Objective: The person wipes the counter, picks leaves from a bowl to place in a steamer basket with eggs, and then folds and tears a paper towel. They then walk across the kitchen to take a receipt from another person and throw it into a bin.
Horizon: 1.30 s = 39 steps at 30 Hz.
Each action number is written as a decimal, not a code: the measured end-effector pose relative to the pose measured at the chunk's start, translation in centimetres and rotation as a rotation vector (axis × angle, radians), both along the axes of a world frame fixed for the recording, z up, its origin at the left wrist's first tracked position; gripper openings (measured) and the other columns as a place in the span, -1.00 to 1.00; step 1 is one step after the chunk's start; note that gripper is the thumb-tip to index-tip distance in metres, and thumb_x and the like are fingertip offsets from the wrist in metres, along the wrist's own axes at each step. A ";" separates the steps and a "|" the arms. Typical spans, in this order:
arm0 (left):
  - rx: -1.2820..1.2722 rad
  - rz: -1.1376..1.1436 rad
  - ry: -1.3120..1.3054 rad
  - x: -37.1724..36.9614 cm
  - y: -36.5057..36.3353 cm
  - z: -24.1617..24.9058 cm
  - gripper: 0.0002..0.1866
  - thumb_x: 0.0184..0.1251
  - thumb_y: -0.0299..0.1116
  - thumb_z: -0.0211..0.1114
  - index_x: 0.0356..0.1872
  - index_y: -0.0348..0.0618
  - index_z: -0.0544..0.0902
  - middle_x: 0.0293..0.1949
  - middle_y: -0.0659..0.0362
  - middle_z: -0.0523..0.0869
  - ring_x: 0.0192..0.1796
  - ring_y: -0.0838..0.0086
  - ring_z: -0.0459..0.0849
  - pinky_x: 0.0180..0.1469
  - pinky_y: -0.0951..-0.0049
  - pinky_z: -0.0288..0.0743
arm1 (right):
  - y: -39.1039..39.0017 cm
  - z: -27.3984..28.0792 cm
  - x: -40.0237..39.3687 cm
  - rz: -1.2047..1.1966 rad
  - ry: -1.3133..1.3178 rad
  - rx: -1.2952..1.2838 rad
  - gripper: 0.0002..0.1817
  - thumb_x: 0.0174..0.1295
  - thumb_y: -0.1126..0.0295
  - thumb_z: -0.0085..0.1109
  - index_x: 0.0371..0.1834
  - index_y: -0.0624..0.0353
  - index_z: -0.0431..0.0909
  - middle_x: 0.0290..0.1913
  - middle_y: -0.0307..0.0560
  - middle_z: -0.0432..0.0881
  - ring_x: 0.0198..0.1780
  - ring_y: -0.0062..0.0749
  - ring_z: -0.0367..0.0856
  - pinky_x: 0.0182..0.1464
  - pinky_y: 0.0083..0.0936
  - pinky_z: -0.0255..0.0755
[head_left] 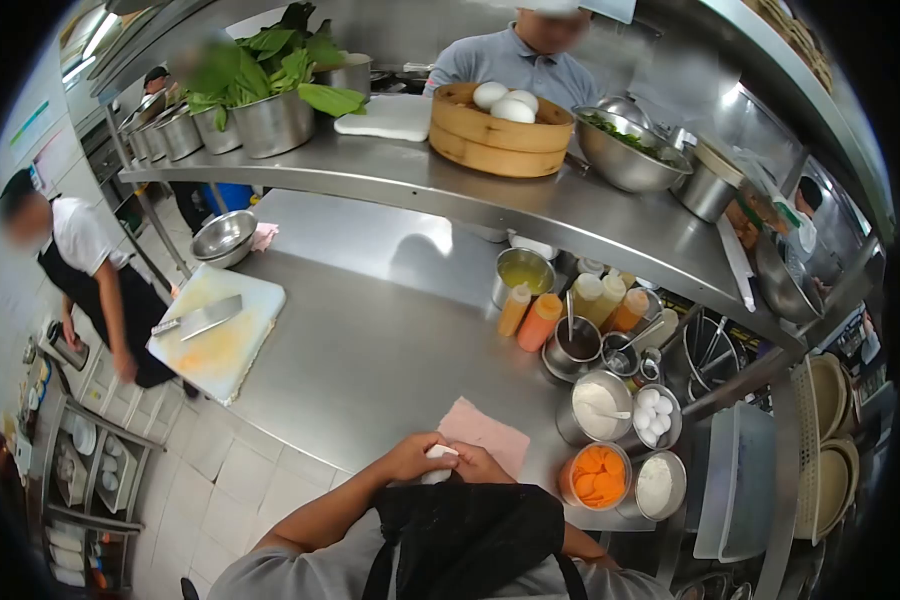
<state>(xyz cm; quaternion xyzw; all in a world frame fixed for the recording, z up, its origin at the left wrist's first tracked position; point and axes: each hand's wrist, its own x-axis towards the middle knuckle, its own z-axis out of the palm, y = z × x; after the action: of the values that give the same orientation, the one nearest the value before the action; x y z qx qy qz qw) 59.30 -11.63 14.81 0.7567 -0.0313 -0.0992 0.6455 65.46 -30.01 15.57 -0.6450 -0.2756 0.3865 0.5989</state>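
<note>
Close to my body, at the front edge of the steel table, both hands come together around a small white thing whose kind I cannot make out. My left hand (413, 458) is closed on it, fingers curled. My right hand (473, 464) meets it from the other side, closed too. Part of the white thing (438, 462) shows between the fingers; the rest is hidden by them and by my black apron. Just beyond my hands a pink cloth (490, 435) lies flat on the table.
At left, a cleaver (212, 317) rests on a stained white cutting board (260, 340). Sauce bottles (540, 320), a tub of orange slices (598, 476) and a bowl of eggs (654, 416) stand at right. Overhead, a shelf (370, 180) carries a bamboo steamer (500, 140). Other people stand nearby.
</note>
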 end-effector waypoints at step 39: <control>-0.729 0.244 0.329 -0.5 2.6 0.2 -0.81 0.22 -0.69 0.17 -0.38 -0.21 0.72 -0.31 0.08 0.71 -0.28 0.40 0.70 -0.20 0.44 0.61 | -3.0 -1.1 2.5 -0.326 0.425 0.308 -0.85 0.26 0.64 0.03 -0.25 0.18 0.58 -0.46 -0.33 0.48 -0.51 -0.70 0.33 -0.45 -0.73 0.17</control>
<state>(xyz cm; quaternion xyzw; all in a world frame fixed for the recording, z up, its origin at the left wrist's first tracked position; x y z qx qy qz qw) 58.79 -8.98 14.99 0.4507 0.1291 -0.1238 0.8746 68.00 -32.99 14.51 -0.4868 -0.0923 0.3652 0.7881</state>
